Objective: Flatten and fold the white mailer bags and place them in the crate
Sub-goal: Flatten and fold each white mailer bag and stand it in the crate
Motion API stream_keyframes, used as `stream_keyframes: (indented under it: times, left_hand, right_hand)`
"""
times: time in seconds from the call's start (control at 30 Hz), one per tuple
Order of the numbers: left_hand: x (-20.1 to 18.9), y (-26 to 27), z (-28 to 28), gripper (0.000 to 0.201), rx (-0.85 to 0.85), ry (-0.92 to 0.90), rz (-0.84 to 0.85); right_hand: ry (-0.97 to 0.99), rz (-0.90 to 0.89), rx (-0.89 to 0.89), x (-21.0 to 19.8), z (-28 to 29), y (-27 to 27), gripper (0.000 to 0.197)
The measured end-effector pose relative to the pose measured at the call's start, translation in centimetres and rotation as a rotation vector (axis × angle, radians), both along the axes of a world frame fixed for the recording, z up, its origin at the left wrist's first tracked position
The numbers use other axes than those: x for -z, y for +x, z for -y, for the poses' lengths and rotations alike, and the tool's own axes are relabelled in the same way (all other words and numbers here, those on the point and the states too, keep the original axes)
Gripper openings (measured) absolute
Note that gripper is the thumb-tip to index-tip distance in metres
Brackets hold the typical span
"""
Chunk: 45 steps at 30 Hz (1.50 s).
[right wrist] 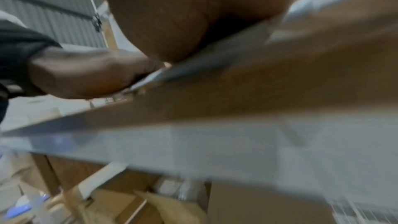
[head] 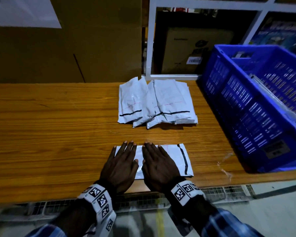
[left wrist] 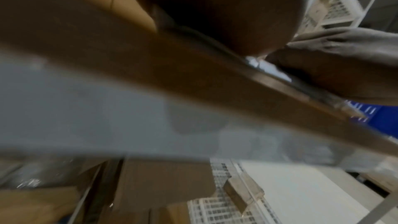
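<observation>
Head view: both your hands lie palm-down, side by side, on one white mailer bag [head: 173, 158] at the near edge of the wooden surface [head: 58, 127]. Left hand [head: 120, 165] covers the bag's left part, right hand [head: 158, 166] its middle; fingers straight & spread, so neither grip is closed on anything, just pressing flat. The bag's black strip end sticks out to the right of your right hand. Thumbs nearly touch over the bag's centre.

Farther back on the surface sits a pile of white mailer bags [head: 155, 103], overlapping, black strips toward you, well apart from the bag under your hands. Blue crate [head: 243, 106] stands at the right end of the surface, near the pile; something pale leans inside it, can't tell what. Cardboard boxes [head: 67, 48] & a white shelf frame [head: 151, 40] stand behind.

Wrist views: blurred, showing palm heels on the surface edge w/ a sliver of white bag beneath.
</observation>
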<state>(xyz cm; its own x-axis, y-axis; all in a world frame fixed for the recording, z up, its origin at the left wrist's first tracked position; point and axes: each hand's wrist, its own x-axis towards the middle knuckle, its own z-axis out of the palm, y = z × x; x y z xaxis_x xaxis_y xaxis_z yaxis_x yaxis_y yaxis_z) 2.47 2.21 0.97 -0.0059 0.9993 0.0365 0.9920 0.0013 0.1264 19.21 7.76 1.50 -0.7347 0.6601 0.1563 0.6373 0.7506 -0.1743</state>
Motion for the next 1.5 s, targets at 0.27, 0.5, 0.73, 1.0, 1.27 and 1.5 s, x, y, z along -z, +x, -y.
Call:
stream_keyframes:
  times: [0.27,0.5,0.73,1.0,1.27,1.5]
  left_hand:
    - [0.8,-0.1,0.0,0.062,-0.001,-0.002,0.057]
    - [-0.4,-0.1,0.4,0.06,-0.011,0.041,0.066]
    - [0.3,0.0,1.4,0.061,-0.02,0.0,0.092]
    - [-1.4,0.7,0.3,0.065,-0.015,0.01,0.046]
    - [-0.9,3.3,-1.6,0.076,0.074,-0.067,0.041]
    - [-0.2,3.2,-0.8,0.063,0.072,-0.046,0.066]
  right_hand:
    - [0.043,-0.04,-0.016,0.6,0.0,0.1,0.053]
    - [0.038,0.007,-0.011,-0.7,0.4,-0.8,0.061]
    - [0.011,0.009,-0.041,0.3,0.9,-1.1,0.051]
    - [-0.036,-0.032,0.034,-1.4,-0.4,-0.6,0.059]
    - [-0.044,0.076,0.165,-0.5,-1.7,3.2,0.072]
    - [-0.009,0.03,0.2,0.3,-1.2,3.5,0.058]
